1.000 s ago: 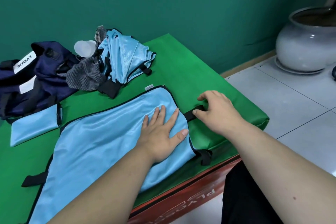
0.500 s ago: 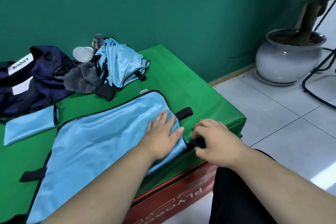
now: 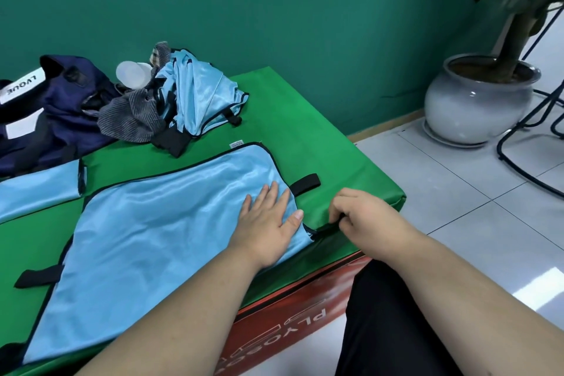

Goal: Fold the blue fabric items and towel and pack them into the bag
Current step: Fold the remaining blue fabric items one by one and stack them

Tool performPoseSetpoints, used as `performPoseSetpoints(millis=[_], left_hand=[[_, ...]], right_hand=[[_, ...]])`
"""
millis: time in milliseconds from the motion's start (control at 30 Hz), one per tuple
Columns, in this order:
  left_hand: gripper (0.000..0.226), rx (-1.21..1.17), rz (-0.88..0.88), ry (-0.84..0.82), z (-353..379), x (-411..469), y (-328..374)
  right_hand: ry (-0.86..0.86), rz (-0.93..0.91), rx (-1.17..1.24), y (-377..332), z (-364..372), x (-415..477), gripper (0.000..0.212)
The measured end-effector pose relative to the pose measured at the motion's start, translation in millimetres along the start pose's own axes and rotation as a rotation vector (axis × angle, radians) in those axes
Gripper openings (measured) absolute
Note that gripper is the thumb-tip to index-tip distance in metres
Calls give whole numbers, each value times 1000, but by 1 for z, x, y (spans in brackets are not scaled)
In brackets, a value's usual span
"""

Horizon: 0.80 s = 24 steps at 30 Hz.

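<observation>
While one small folded light-blue fabric rectangle [image 3: 39, 189] lies ready at the left, progress: early, as I judge it.
Spread sheet: the large light-blue satin sheet with black binding [image 3: 171, 223] lies flat on the green padded table [image 3: 366, 168], not yet folded.
Left hand [image 3: 268, 223]: palm down with straight fingers, pressing the sheet near its right edge.
Right hand [image 3: 363, 217]: fingers curled, pinching the black strap [image 3: 328, 227] at the sheet's near right corner.
Left to do: the crumpled light-blue shiny fabric [image 3: 198, 101] and the grey striped towel [image 3: 131, 119] lie in a heap at the back, touching the dark navy cloth bag with white labels [image 3: 52, 113]. I cannot see inside the bag.
Edges: the pinched corner sits just at the table's front edge, so a pull outward may drag the sheet off.
Open room: bare green lies to the right of the sheet and between sheet and heap. I think folding toward the left is free.
</observation>
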State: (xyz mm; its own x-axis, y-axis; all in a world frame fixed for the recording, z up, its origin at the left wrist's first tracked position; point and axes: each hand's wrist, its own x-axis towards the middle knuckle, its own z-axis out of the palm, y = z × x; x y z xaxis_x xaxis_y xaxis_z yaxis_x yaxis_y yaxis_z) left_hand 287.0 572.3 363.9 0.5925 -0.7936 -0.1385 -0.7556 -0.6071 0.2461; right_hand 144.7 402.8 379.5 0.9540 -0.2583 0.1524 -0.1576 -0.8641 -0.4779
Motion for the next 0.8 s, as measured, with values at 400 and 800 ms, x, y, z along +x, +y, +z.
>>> performPoseSetpoints(millis=[400, 800], left_hand=[[78, 152, -19, 21, 8, 5, 2], [78, 150, -29, -16, 6, 7, 3]], right_hand=[[-120, 40, -29, 5, -4, -6, 35], [-87, 34, -48, 4, 1, -4, 33]])
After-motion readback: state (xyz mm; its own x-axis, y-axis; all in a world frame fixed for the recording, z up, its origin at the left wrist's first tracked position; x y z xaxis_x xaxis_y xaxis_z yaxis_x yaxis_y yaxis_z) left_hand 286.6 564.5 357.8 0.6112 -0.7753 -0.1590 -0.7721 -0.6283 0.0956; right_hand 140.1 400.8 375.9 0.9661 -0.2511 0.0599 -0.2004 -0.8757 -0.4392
